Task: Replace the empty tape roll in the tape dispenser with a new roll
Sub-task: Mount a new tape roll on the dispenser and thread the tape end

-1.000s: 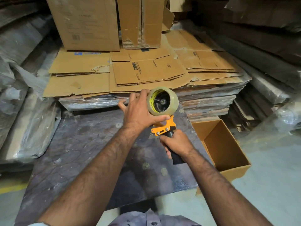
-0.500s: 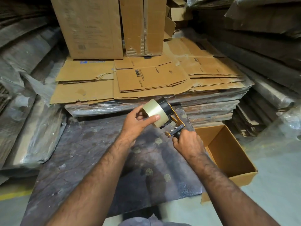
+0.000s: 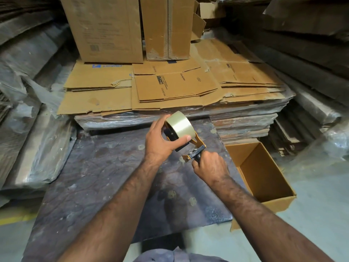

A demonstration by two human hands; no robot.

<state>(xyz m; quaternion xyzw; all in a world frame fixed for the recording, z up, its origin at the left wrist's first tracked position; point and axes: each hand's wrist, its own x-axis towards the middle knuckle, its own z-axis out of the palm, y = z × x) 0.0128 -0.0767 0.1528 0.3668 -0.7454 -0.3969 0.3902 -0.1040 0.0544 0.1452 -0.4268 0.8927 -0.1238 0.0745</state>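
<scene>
Seating the new roll is the step in hand. The full roll of clear packing tape (image 3: 179,124) is being held on the spool of the orange metal tape dispenser (image 3: 196,146), above the dark mottled work surface (image 3: 105,178). The left hand (image 3: 162,141) is being wrapped around the roll, with the fingers (image 3: 160,121) curled over the far rim and the thumb (image 3: 184,138) pressed on the near edge of the outer face. The right hand (image 3: 209,165) is being closed firmly around the black handle, which is largely hidden inside the fist.

Whether the roll is fully home on the hub cannot be told, as the hub is being covered by the roll and the left palm.

For a good seating, judged from this position:
- The handle is being kept still while even pressure is being applied squarely across the roll, so that the core is not being cocked on the hub.
- The unwinding direction is being checked before threading, so that the adhesive side is being faced away from the roller.
- Fingers are being kept clear of the cutting edge near the front plate.

An open brown cardboard box (image 3: 264,174) is being left just beside the work surface.
</scene>
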